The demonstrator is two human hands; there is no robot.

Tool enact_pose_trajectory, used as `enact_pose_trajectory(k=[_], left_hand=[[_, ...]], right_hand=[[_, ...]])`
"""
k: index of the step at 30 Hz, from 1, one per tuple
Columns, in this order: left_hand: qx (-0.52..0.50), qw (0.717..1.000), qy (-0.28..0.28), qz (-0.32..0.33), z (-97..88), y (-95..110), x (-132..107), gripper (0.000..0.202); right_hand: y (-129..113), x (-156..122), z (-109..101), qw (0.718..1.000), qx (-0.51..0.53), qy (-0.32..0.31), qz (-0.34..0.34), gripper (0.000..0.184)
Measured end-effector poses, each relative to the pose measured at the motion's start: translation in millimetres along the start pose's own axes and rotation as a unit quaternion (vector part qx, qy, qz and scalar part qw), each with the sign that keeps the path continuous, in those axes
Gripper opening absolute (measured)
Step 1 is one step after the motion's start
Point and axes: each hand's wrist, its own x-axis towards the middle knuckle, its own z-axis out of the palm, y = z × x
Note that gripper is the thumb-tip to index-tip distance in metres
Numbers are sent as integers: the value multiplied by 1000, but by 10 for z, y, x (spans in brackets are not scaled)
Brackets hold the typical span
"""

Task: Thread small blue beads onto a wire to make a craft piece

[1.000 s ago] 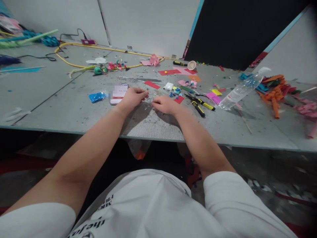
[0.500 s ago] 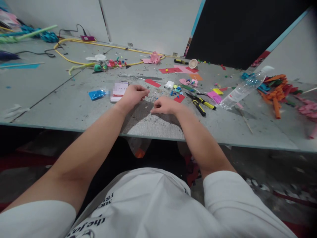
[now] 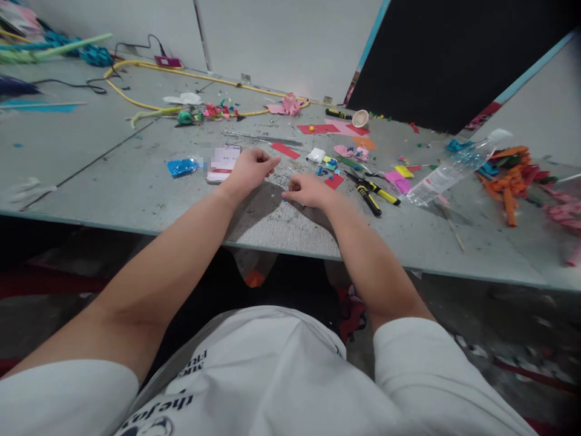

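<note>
My left hand (image 3: 252, 171) is over the table beside a phone (image 3: 226, 162), thumb and fingertips pinched together. Close by on the right, my right hand (image 3: 309, 190) rests low over the tabletop with curled fingers and the thumb pressed to the forefinger. Whatever either pinch holds is too small to make out. Between the two hands lie some thin silvery wire pieces (image 3: 282, 180). A red paper strip (image 3: 285, 150) is just beyond them, and a small red piece (image 3: 334, 181) lies by my right hand.
Yellow-and-black pliers (image 3: 373, 195) lie right of my right hand, with a clear plastic bottle (image 3: 438, 175) tilted beyond. A blue packet (image 3: 182, 167) sits left of the phone. A yellow cable (image 3: 195, 75) runs along the back. Orange crepe paper (image 3: 507, 175) is heaped at right.
The view has turned slightly, so the table's things appear shifted a little right. Both hands keep their pinched shape close together, with only slight finger movement.
</note>
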Motion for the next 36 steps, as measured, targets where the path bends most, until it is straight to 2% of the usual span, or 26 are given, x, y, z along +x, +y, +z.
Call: enact_pose_trajectory(k=[7, 18, 23, 30, 34, 36], left_hand=[[1, 1000, -7, -8, 8, -6, 7, 37], [8, 1000, -13, 2, 18, -46, 20, 31], [14, 1000, -20, 5, 22, -50, 27, 32], [52, 998, -36, 12, 6, -55, 15, 30], [67, 997, -41, 11, 9, -62, 21, 30], [68, 997, -42, 12, 13, -63, 27, 30]], right_hand=[[-4, -16, -22, 1000, 13, -20, 9, 25], [9, -35, -48, 999, 42, -16, 10, 26], [27, -58, -108, 996, 75, -42, 8, 20], [16, -106, -182, 991, 94, -89, 14, 26], [-49, -121, -172, 994, 79, -73, 31, 15], [-89, -123, -151, 995, 69, -65, 42, 16]])
